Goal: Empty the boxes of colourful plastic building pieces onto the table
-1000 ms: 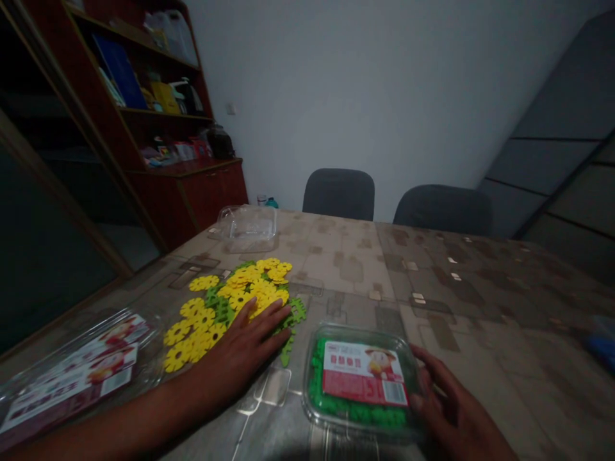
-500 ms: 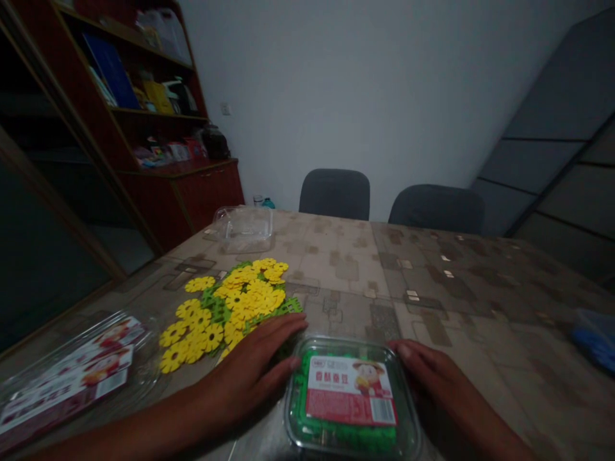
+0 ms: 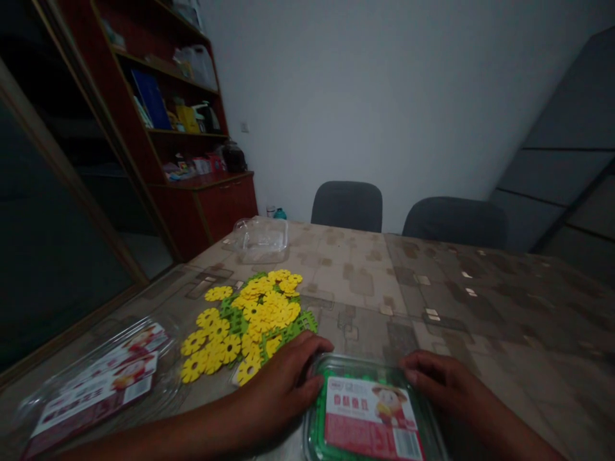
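A clear lidded plastic box (image 3: 331, 435) with green pieces inside lies on the table right before me. Its label (image 3: 372, 416) is white and red with a cartoon figure in a hat. My left hand (image 3: 293, 378) grips the far left corner, fingers bent over the rim and thumb along the side. At the far right corner, my right hand (image 3: 439, 381) holds the edge with curled fingers. Just beyond my left hand spreads a loose pile of yellow flower-shaped plastic pieces (image 3: 271, 310), mixed with green lattice-like pieces (image 3: 235, 321).
Clear plastic lids or boxes with similar labels (image 3: 100, 390) lie at the left. An uncovered clear container (image 3: 264, 240) stands toward the table's far edge. Two grey chairs (image 3: 346, 205) are behind the patterned table (image 3: 355, 282), and a red-brown cabinet (image 3: 225, 202) stands at back left.
The whole view has shifted, so things appear lower and further right. My left fingers, straighter before, now bend more around the box's corner. The box stays between both hands.
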Available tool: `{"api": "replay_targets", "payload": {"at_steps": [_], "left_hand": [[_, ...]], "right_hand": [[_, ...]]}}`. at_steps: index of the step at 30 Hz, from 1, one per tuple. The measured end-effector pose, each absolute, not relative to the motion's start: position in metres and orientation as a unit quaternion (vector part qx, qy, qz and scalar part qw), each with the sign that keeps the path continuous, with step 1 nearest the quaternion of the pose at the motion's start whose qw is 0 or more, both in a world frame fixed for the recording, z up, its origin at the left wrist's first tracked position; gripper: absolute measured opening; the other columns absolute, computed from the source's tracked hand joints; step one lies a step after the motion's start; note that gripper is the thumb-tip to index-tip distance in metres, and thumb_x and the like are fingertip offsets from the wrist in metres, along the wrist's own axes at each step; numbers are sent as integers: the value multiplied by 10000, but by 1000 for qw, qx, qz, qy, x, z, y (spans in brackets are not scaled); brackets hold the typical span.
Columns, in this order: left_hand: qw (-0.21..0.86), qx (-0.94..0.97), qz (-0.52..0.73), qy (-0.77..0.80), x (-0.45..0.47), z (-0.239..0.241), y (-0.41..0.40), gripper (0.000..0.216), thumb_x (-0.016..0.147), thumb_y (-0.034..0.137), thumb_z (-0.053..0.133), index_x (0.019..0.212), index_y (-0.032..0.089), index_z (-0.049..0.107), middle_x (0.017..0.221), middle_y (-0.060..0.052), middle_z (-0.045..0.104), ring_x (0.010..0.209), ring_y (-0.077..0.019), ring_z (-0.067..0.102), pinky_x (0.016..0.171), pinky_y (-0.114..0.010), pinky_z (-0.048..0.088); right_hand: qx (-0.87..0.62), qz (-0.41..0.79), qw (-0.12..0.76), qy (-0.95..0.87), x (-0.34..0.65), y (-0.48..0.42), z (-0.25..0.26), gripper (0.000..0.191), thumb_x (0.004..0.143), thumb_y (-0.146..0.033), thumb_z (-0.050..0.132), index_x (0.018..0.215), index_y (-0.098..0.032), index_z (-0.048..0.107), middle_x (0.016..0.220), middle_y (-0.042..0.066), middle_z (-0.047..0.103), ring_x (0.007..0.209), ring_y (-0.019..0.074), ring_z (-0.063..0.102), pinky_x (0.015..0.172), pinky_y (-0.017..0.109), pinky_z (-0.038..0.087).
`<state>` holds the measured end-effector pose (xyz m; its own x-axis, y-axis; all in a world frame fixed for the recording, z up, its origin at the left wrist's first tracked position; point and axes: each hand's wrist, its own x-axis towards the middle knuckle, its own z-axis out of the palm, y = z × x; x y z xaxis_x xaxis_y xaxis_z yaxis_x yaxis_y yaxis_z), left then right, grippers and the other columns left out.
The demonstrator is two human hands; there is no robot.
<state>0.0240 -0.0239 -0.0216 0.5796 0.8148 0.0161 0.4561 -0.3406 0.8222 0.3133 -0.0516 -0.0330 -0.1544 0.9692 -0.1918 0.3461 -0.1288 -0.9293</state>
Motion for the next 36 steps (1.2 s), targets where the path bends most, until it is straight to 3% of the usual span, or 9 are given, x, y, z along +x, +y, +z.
{"api": "replay_targets", "payload": {"at_steps": [4, 12, 19, 27, 31, 36], "left_hand": [[455, 760, 222, 407, 24, -17, -24, 329, 756, 104, 560, 1060, 227, 581, 1032, -14, 584, 962, -186, 546, 843, -294, 438], [430, 797, 118, 407, 20, 9, -21, 263, 804, 165, 540, 1060, 217, 564, 1017, -30, 596, 899, -197, 551, 762, -308, 434], [479, 764, 131, 412, 19, -2, -12, 268, 763, 155, 585, 1026, 202, 565, 938, -10, 593, 844, -175, 534, 686, -265, 408], [545, 688, 213, 429, 19, -14, -12, 235, 730, 125, 599, 956, 173, 553, 787, 20, 535, 735, -144, 488, 618, -238, 371], [490, 699, 238, 463, 19, -18, -13, 241, 713, 107, 604, 939, 177, 555, 793, 21, 528, 740, -145, 490, 646, -243, 379], [414, 753, 215, 464, 22, -12, -11, 217, 703, 92, 578, 902, 179, 586, 807, 18, 534, 723, -146, 494, 632, -249, 375]], "right_hand": [[-567, 463, 280, -621, 318, -45, -35, 319, 794, -457, 605, 804, -154, 702, 791, 80, 680, 745, 230, 609, 661, 325, 444], [-559, 460, 273, -634, 312, -38, -33, 246, 775, -405, 585, 794, -173, 664, 746, 47, 645, 701, 211, 588, 638, 316, 424], [-543, 455, 249, -661, 317, -31, -31, 201, 789, -385, 602, 783, -187, 638, 704, 3, 596, 667, 168, 530, 604, 274, 378], [-506, 546, 239, -623, 319, -35, -18, 315, 773, -491, 671, 817, -183, 619, 665, -46, 479, 590, 114, 404, 540, 238, 285], [-508, 527, 250, -633, 317, -38, -20, 263, 765, -434, 685, 765, -183, 605, 635, -51, 465, 578, 112, 391, 537, 239, 290], [-521, 497, 231, -654, 304, -30, -13, 186, 790, -360, 631, 746, -179, 628, 675, -19, 560, 635, 133, 478, 588, 248, 350]]}}
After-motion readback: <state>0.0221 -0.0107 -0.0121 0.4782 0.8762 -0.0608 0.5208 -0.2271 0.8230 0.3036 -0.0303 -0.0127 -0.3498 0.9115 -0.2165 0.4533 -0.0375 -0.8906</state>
